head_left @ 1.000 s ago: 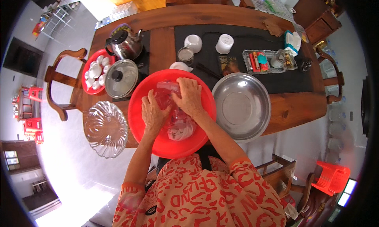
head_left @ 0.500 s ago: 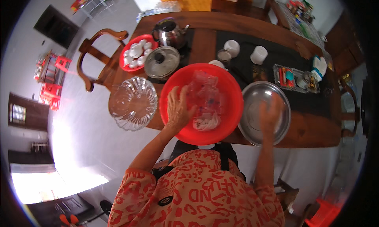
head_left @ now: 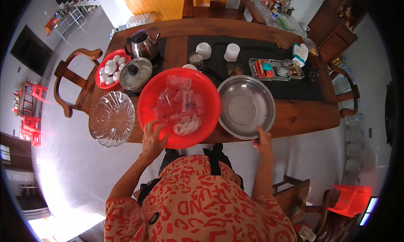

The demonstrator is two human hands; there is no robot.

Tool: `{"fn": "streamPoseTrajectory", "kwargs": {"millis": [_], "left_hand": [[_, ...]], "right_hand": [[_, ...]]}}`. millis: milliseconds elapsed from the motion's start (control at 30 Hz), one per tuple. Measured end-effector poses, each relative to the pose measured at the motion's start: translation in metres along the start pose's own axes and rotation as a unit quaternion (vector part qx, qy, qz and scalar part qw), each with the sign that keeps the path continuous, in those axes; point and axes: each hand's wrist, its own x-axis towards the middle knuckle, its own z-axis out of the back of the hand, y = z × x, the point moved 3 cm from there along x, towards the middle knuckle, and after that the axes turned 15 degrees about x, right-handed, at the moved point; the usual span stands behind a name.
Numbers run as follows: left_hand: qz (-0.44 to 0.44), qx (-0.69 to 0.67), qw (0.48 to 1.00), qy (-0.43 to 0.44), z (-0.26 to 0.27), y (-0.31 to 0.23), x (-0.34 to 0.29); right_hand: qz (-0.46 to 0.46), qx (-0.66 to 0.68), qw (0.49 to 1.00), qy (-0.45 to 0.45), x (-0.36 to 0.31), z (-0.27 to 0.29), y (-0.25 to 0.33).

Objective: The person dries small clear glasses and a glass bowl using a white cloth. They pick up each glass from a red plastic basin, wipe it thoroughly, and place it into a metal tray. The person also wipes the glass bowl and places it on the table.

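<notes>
A red plastic basin (head_left: 144,88) stands at the table's near edge, holding several clear plastic cups (head_left: 187,99) and a crumpled white cloth (head_left: 188,126). My left hand (head_left: 153,141) is at its near left rim, fingers bent but apart, holding nothing. Just to the right is a shallow stainless steel basin (head_left: 245,108) with nothing in it. My right hand (head_left: 264,140) pinches its near rim between thumb and fingers. Left of the red basin lies a clear fluted glass bowl (head_left: 112,119).
Behind stand a lidded pan (head_left: 135,73), a steel kettle (head_left: 142,44) and a red tray of white teaware (head_left: 110,68). White cups (head_left: 232,52) and a glass tray of small items (head_left: 275,69) sit on the dark mat. Wooden chairs (head_left: 73,80) flank the table (head_left: 294,120).
My left hand has drawn back from over the red basin to its near rim. The right hand has moved from above the steel basin to its near edge. The view has shifted.
</notes>
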Motion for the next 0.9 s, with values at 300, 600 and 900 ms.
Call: {"fn": "streamPoseTrajectory", "kwargs": {"millis": [300, 600, 900], "left_hand": [[-0.002, -0.024, 0.999, -0.027, -0.003, 0.003, 0.002], [-0.019, -0.068, 0.998, -0.003, -0.013, -0.005, 0.013], [-0.002, 0.059, 0.977, 0.207, -0.033, -0.003, 0.018]], "right_hand": [[0.169, 0.002, 0.982, -0.083, -0.007, 0.023, 0.037], [0.221, 0.000, 0.972, -0.079, -0.009, 0.018, 0.072], [0.124, 0.129, 0.979, -0.101, 0.013, 0.039, 0.024]]}}
